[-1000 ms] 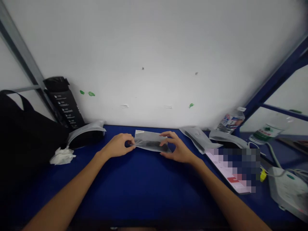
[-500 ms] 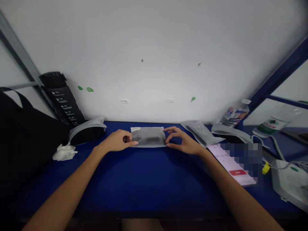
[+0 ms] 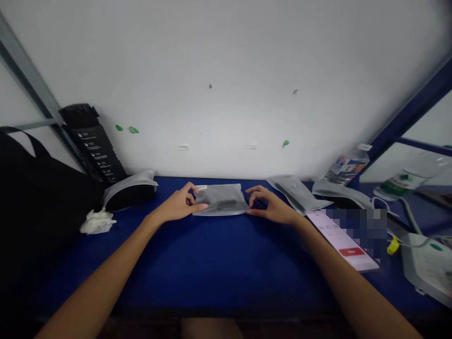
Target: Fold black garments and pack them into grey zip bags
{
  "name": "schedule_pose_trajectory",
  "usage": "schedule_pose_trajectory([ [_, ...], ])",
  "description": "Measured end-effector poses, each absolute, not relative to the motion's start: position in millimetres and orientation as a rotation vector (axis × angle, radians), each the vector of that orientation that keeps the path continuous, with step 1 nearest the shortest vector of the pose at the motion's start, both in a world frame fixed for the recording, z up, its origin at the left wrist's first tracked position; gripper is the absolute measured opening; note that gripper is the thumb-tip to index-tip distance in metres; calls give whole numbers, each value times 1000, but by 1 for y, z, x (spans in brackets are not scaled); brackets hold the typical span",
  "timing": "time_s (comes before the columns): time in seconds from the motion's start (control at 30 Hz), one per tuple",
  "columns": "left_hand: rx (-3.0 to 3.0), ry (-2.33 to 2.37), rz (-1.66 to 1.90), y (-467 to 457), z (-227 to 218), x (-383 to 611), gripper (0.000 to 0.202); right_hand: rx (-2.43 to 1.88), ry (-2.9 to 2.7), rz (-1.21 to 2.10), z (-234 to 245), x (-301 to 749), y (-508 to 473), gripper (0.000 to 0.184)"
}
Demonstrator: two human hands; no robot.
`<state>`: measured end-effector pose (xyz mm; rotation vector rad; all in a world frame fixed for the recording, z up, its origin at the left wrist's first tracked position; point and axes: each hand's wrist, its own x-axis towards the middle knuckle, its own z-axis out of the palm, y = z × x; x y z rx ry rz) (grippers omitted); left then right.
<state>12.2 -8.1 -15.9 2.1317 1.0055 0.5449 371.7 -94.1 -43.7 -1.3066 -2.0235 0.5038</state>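
A frosted translucent plastic pouch [image 3: 221, 197] lies flat on the blue table, with a pale label at its upper left and dark print at its lower right. My left hand [image 3: 181, 203] is at the pouch's left edge, its thumb on the near left corner and its index finger by the label; the other fingers curl in, partly hidden. At the opposite edge, my right hand [image 3: 268, 205] is bent in a loose C, thumb at the near right corner and fingers apart from the thumb. What the pouch contains cannot be made out.
Similar frosted pouches [image 3: 298, 193] lie at the right, near a lit phone [image 3: 344, 240], a water bottle [image 3: 348, 165] and a white power strip [image 3: 429, 263]. On the left are another pouch [image 3: 132, 190], crumpled tissue [image 3: 98, 222], a black bag [image 3: 45, 202] and a dark bottle [image 3: 93, 146].
The pouch's left side is slightly more covered by my left hand, whose index finger has risen to the label. My right fingers have curled somewhat. The whole view has shifted slightly.
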Motion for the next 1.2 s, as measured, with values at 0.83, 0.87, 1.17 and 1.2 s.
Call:
schedule_pose_trajectory([
  [0.83,1510,970,744,-13,-19,25,110,-1298,-2164,667,-26,364,-104,36],
  [0.87,1533,946,740,-13,-18,25,101,-1323,-2182,669,-25,365,-105,37],
  [1.17,1633,984,510,-17,-9,18,102,-1496,-2106,1078,-17,370,-113,49],
  [1.2,1625,970,508,-17,-10,18,104,-1506,-2095,1101,-16,370,-114,50],
])
